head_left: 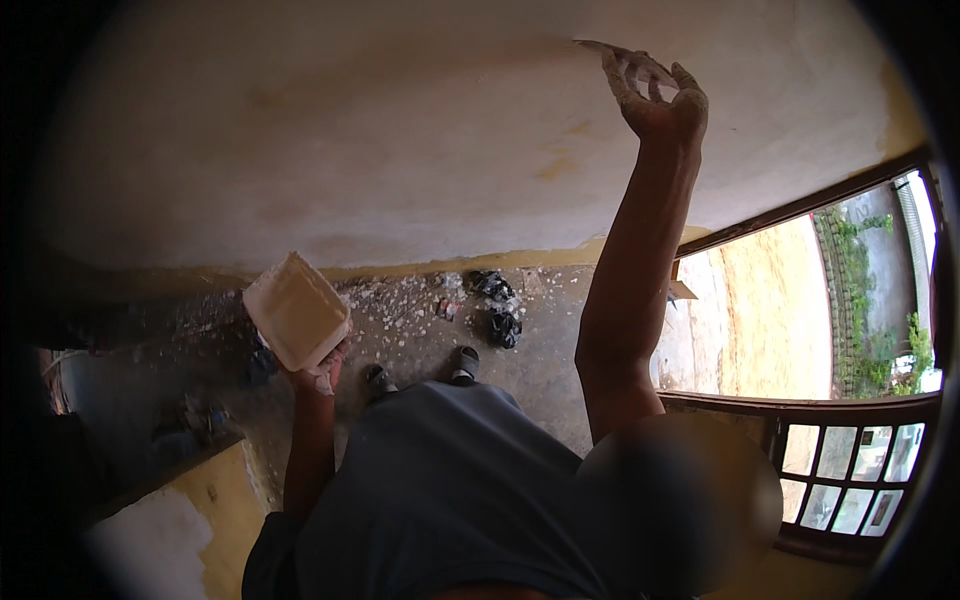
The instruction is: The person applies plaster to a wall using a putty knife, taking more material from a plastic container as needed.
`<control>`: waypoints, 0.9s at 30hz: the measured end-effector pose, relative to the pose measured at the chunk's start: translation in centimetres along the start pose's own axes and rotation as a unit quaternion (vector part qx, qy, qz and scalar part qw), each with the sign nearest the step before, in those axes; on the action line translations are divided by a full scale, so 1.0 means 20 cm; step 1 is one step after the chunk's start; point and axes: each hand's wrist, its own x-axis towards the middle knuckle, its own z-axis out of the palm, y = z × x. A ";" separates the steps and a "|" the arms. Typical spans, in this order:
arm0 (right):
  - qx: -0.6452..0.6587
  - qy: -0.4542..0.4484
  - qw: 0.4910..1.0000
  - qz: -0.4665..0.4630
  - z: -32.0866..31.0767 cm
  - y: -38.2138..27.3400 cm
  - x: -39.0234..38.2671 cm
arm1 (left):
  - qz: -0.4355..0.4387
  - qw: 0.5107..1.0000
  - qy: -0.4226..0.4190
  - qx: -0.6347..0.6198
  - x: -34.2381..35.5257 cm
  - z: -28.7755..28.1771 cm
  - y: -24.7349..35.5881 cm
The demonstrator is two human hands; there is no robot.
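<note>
My left hand [325, 370] grips a shallow, square-cornered tray [297, 312] from below and behind. Pale filler coats the tray's inside and rim, and some is smeared on my fingers. High up on the right, my right hand [665, 105], crusted with filler, has its fingers bent over a thin, flat scraper blade [605, 47]. The blade lies against the wall [400, 130], its far corner pointing left. Whitish, patchy filler covers most of this wall, with yellow paint showing in spots and along its bottom edge. The scraper's grip is mostly hidden by my hand.
Crumbs of white plaster and crumpled black plastic bags [505, 325] litter the floor [550, 350] at the wall's foot. To the right is an open doorway [760, 300] with a dark frame and a paned panel [850, 465]. A yellow-and-white low wall [215, 500] stands at lower left.
</note>
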 end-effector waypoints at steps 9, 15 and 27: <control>-0.285 -0.058 0.753 -0.591 0.41 -0.52 0.01 | -0.010 1.000 -0.005 -0.008 0.00 -0.07 -0.01; -0.705 0.065 0.195 -0.679 -0.01 -0.68 0.50 | 0.005 1.000 0.005 0.002 0.01 -0.05 -0.03; -0.290 0.170 0.938 -0.088 -1.04 -0.13 0.30 | -0.046 0.998 -0.042 -0.001 0.09 0.10 -0.11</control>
